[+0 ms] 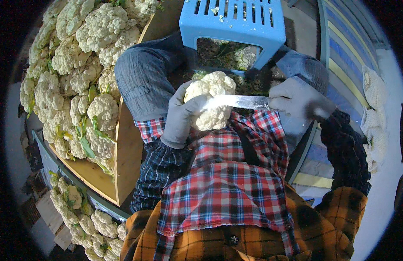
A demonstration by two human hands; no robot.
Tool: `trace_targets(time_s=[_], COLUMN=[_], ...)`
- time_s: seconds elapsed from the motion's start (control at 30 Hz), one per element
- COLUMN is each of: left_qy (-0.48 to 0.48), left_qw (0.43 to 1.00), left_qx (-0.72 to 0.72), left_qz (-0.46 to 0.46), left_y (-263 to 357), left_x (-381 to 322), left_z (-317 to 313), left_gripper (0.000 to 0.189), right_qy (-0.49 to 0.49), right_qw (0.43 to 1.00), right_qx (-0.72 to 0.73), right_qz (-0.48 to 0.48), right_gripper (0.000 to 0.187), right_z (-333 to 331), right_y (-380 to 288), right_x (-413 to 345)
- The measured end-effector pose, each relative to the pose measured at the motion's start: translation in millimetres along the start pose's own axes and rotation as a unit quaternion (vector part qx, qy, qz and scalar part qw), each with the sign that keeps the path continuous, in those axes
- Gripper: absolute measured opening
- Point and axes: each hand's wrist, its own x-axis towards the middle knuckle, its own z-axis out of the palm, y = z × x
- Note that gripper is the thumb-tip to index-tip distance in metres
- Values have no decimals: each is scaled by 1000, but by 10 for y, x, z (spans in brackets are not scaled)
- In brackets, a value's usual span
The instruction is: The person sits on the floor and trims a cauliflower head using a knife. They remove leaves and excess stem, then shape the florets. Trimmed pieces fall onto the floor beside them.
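Note:
A trimmed white cauliflower head (210,119) sits in my left hand (179,119), which wears a grey glove. My left thumb lies along its side close to the shiny end of a knife blade (248,101). Glare hides where the blade's tip meets the florets. My right hand (294,96), gloved in grey too, grips the knife at the handle end, with the handle hidden in the fist. The blade runs level across the cauliflower's face. Both hands are above my lap, over a red plaid apron (227,192).
A blue plastic stool (234,27) with slots and leaf scraps stands ahead between my knees. Cauliflower trimmings (217,58) lie beneath it. To the left, a wooden bin (129,153) holds heaped cauliflowers (74,78); more cauliflowers (97,228) lie lower left. A striped panel (343,58) flanks the right.

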Motion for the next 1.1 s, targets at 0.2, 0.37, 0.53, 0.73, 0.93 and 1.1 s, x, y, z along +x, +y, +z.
trace_targets(time_s=[0.2,0.37,0.53,0.73,0.93,1.1], left_qy=[-80,-81,-12,4,37,48], left_qw=[994,992,999,999,999,998], left_qx=[-65,-83,-48,2,12,10], left_qz=[-43,-44,-2,35,28,33], left_y=[-86,-60,-30,53,101,89], left_x=[81,93,70,86,44,46], left_z=[-138,-125,-15,64,94,117], left_gripper=[51,49,50,50,51,52], right_qy=[-121,-47,187,256,276,308], right_qw=[957,992,978,964,940,940], right_qx=[208,116,-55,-65,-195,-140], right_qz=[164,-13,-79,-4,-40,-51], right_gripper=[29,23,18,18,12,11], right_z=[22,94,226,425,413,442], right_y=[149,163,91,-110,-237,-324], right_x=[1,-41,-215,-263,-243,-259])
